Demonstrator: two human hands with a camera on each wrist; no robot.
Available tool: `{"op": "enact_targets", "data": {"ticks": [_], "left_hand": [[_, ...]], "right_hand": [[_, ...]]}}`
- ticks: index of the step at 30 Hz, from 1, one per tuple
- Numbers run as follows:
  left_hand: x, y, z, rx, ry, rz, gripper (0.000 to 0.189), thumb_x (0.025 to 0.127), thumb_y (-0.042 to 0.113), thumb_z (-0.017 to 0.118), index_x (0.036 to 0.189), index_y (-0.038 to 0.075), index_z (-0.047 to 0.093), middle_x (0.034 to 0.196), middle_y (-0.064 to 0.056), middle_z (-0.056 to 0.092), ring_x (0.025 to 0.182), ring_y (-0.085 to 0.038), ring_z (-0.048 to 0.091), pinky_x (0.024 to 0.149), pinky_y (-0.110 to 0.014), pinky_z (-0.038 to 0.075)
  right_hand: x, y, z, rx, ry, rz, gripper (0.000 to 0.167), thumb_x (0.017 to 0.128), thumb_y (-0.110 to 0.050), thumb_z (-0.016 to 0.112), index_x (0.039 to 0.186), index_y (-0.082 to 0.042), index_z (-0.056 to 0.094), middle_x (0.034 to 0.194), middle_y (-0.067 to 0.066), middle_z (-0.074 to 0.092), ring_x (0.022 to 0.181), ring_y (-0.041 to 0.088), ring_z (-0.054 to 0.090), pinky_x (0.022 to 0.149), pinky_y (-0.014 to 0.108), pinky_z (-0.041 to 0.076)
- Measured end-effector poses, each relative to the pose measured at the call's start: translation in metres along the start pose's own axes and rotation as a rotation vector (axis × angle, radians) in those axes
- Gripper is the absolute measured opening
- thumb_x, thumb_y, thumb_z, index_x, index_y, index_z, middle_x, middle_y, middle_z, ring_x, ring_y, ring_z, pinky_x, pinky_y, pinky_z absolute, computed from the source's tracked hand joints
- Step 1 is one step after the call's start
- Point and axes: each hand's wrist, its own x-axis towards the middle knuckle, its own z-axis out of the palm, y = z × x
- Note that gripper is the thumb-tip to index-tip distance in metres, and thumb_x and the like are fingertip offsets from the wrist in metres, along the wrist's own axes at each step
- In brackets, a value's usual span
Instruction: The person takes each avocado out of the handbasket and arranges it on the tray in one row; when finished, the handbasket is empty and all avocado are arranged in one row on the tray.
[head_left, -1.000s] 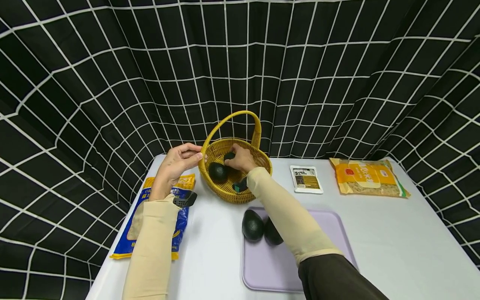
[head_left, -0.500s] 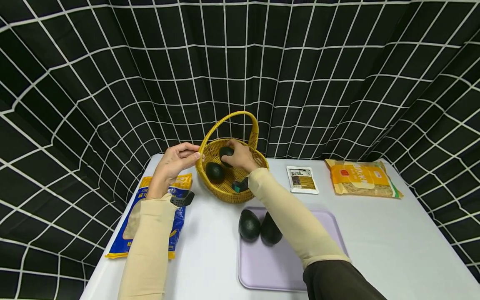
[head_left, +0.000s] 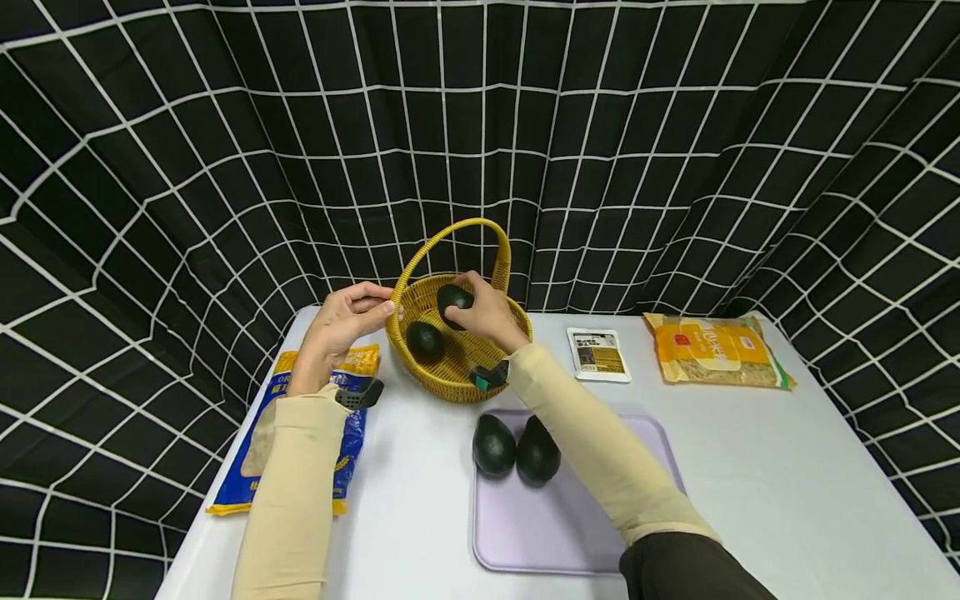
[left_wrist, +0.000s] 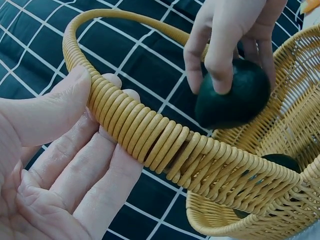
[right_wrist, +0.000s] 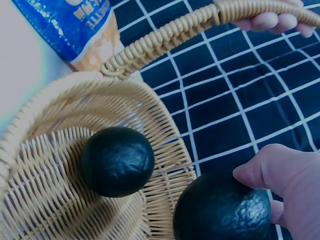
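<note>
A yellow wicker basket (head_left: 457, 390) with an arched handle (left_wrist: 145, 127) stands near the back of the table. My left hand (head_left: 336, 329) holds that handle on its left side, thumb on one face and fingers behind it. In my right hand (head_left: 487, 312) is a dark green avocado (head_left: 453, 305), gripped between thumb and fingers over the basket's far part. Another avocado (right_wrist: 117, 161) lies on the basket floor at the left, apart from the held one. The right wrist view shows the held avocado low in the frame, with the thumb on its upper side.
Two avocados (head_left: 494, 447) sit on a lilac tray (head_left: 555, 533) in front of the basket, under the right forearm. A blue bag (head_left: 352, 467) lies beneath the left forearm. Right of the basket are a small white packet (head_left: 598, 355) and an orange bag (head_left: 716, 352).
My right hand has lifted the avocado a little out of the basket's depth, so more of it shows. The left hand keeps its hold on the handle. The view has shifted slightly.
</note>
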Motion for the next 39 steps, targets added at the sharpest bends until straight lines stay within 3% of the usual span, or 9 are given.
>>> {"op": "enact_targets", "data": {"ticks": [4, 14, 20, 26, 32, 39], "left_hand": [[-0.001, 0.0, -0.001, 0.002, 0.001, -0.003, 0.024, 0.098, 0.012, 0.068, 0.12, 0.004, 0.064, 0.093, 0.01, 0.076, 0.091, -0.006, 0.072, 0.088, -0.02, 0.058], [-0.001, 0.0, -0.001, 0.014, 0.013, -0.017, 0.031, 0.098, 0.014, 0.068, 0.126, 0.001, 0.062, 0.094, 0.01, 0.075, 0.091, -0.006, 0.072, 0.088, -0.019, 0.058], [-0.002, 0.002, 0.0, 0.015, 0.015, -0.012, 0.023, 0.098, 0.015, 0.069, 0.119, 0.008, 0.066, 0.095, 0.009, 0.075, 0.091, -0.005, 0.072, 0.087, -0.018, 0.058], [-0.002, 0.004, 0.001, 0.01, -0.005, 0.0, 0.031, 0.099, 0.013, 0.067, 0.126, 0.001, 0.061, 0.096, 0.009, 0.076, 0.091, -0.005, 0.072, 0.087, -0.019, 0.058], [-0.002, 0.003, 0.002, -0.006, -0.012, 0.002, 0.026, 0.099, 0.012, 0.067, 0.123, 0.002, 0.062, 0.094, 0.01, 0.076, 0.092, -0.007, 0.072, 0.087, -0.018, 0.058], [-0.003, 0.003, 0.003, 0.004, -0.004, -0.007, 0.022, 0.099, 0.013, 0.066, 0.12, 0.007, 0.064, 0.093, 0.013, 0.075, 0.091, -0.005, 0.072, 0.086, -0.018, 0.058]], "right_hand": [[-0.008, -0.001, -0.005, 0.038, 0.003, -0.015, 0.05, 0.091, -0.026, 0.071, 0.137, -0.02, 0.052, 0.137, 0.005, 0.059, 0.094, 0.025, 0.055, 0.077, 0.033, 0.047], [-0.024, -0.002, -0.018, 0.03, 0.028, -0.036, 0.052, 0.09, -0.03, 0.071, 0.138, -0.023, 0.052, 0.121, 0.007, 0.065, 0.091, 0.025, 0.059, 0.073, 0.034, 0.049], [-0.035, 0.001, -0.023, 0.027, 0.063, -0.068, 0.051, 0.09, -0.028, 0.072, 0.137, -0.024, 0.053, 0.131, 0.006, 0.063, 0.102, 0.027, 0.063, 0.08, 0.039, 0.055], [-0.047, 0.002, -0.03, 0.035, 0.075, -0.078, 0.051, 0.09, -0.03, 0.072, 0.137, -0.026, 0.053, 0.135, 0.005, 0.062, 0.11, 0.028, 0.064, 0.084, 0.044, 0.056], [-0.06, 0.004, -0.035, 0.074, 0.089, -0.093, 0.052, 0.09, -0.029, 0.073, 0.138, -0.027, 0.053, 0.139, 0.006, 0.06, 0.123, 0.031, 0.06, 0.089, 0.049, 0.057], [-0.079, 0.007, -0.041, 0.117, 0.117, -0.095, 0.051, 0.089, -0.028, 0.073, 0.136, -0.028, 0.055, 0.138, 0.002, 0.059, 0.118, 0.028, 0.062, 0.082, 0.045, 0.058]]}}
